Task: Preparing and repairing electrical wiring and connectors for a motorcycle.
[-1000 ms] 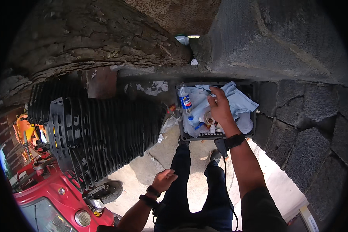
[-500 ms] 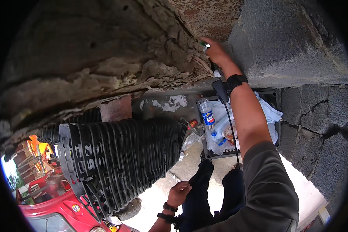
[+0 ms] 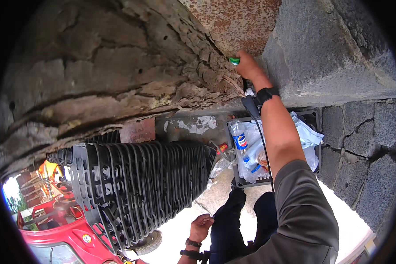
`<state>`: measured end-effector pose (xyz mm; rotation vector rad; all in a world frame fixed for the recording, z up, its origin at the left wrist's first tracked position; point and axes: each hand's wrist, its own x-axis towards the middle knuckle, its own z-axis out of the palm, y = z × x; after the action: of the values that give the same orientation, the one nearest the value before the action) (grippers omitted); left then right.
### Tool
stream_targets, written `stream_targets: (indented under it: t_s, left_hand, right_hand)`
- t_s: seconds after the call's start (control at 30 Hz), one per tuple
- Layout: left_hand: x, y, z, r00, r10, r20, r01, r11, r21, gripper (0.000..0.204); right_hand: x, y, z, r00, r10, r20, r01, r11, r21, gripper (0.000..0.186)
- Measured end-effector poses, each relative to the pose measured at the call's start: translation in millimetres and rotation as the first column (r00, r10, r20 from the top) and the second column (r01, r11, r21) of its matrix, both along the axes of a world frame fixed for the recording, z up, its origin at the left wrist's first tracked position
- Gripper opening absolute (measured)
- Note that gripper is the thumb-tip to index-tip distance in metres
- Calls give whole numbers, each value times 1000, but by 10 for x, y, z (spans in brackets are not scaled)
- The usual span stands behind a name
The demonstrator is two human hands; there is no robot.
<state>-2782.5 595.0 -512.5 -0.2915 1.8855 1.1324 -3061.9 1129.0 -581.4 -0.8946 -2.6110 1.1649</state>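
Bark (image 3: 97, 75) and grey stone (image 3: 321, 53) behind — I observe the right hand (image 3: 249, 67) pinching a green object (image 3: 234, 60) — left hand (image 3: 201, 227) curled, grip I cannot tell.

Green thing (image 3: 234, 61) half hidden beside the trunk (image 3: 119, 66)

The right hand (image 3: 249, 67) covers much of it; its kind is unclear. The right forearm (image 3: 285, 132) blocks part of the black crate's load (image 3: 307, 131). The near edge cuts off the red vehicle (image 3: 75, 236) and left forearm (image 3: 187, 259). An orange shape (image 3: 51, 167), left, is too small to tell.
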Motion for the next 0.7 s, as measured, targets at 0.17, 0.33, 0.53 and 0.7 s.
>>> stream_targets:
  t_s: [0.17, 0.33, 0.53, 0.7]
  left_hand:
    - [-61, 201, -65, 993, -114, 5, 114, 992, 48, 29]
    - [-325, 690, -336, 980, -198, -19, 199, 979, 40, 34]
    - [-744, 1753, -1032, 871, -278, -405, 259, 960, -103, 57]
    - [-927, 2573, -1526, 818, -152, -555, 157, 987, -40, 64]
  right_hand:
    - [352, -183, 129, 948, -231, -220, 152, 934, -323, 59]
    - [1052, -616, 316, 818, -538, -205, 330, 730, -599, 63]
    - [2318, -1341, 467, 937, -337, -91, 177, 684, -708, 57]
    - [4025, -1618, 710, 954, -82, 288, 271, 643, -716, 56]
